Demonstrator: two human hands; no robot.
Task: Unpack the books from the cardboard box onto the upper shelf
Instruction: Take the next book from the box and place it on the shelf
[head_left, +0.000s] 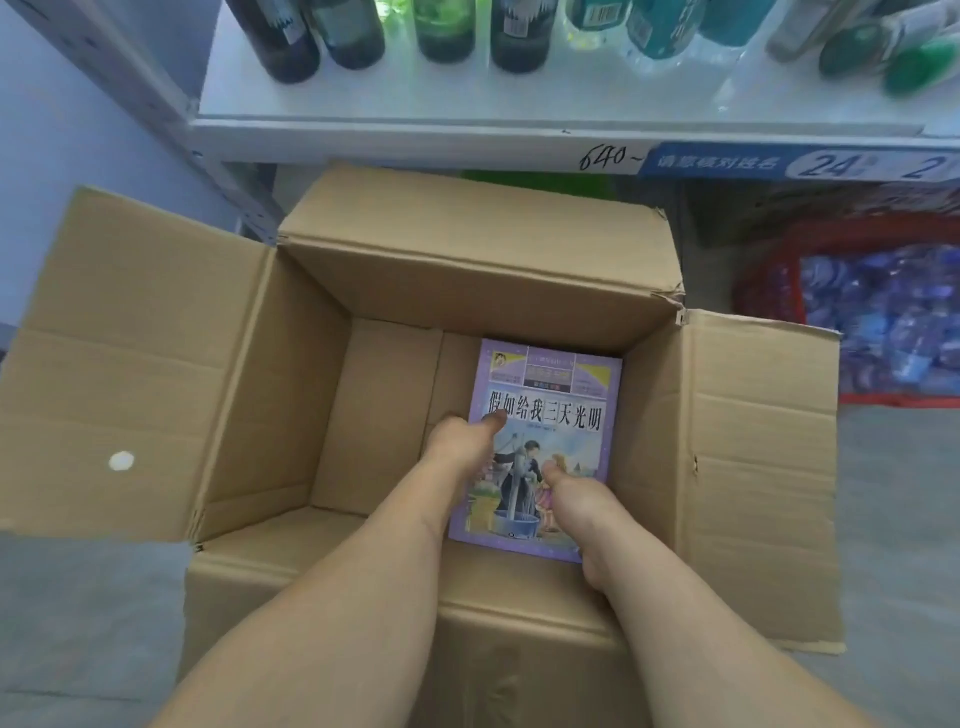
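Observation:
A purple book (550, 410) with a picture cover and black Chinese title lies face up inside the open cardboard box (171, 364), toward its right side. My left hand (462, 441) holds the book's left edge, thumb on the cover and fingers hidden underneath. My right hand (576, 499) holds the lower right part, thumb on the picture, fingers hidden beneath. The box floor left of the book is bare cardboard. A white shelf (467, 109) runs across the top of the view, above the box.
Several dark and green bottles (457, 31) stand along the white shelf. A blue label strip (800, 163) runs on its front edge. A red basket (769, 291) of blue-wrapped items sits at the right under the shelf. All four box flaps are folded outward. Grey floor surrounds the box.

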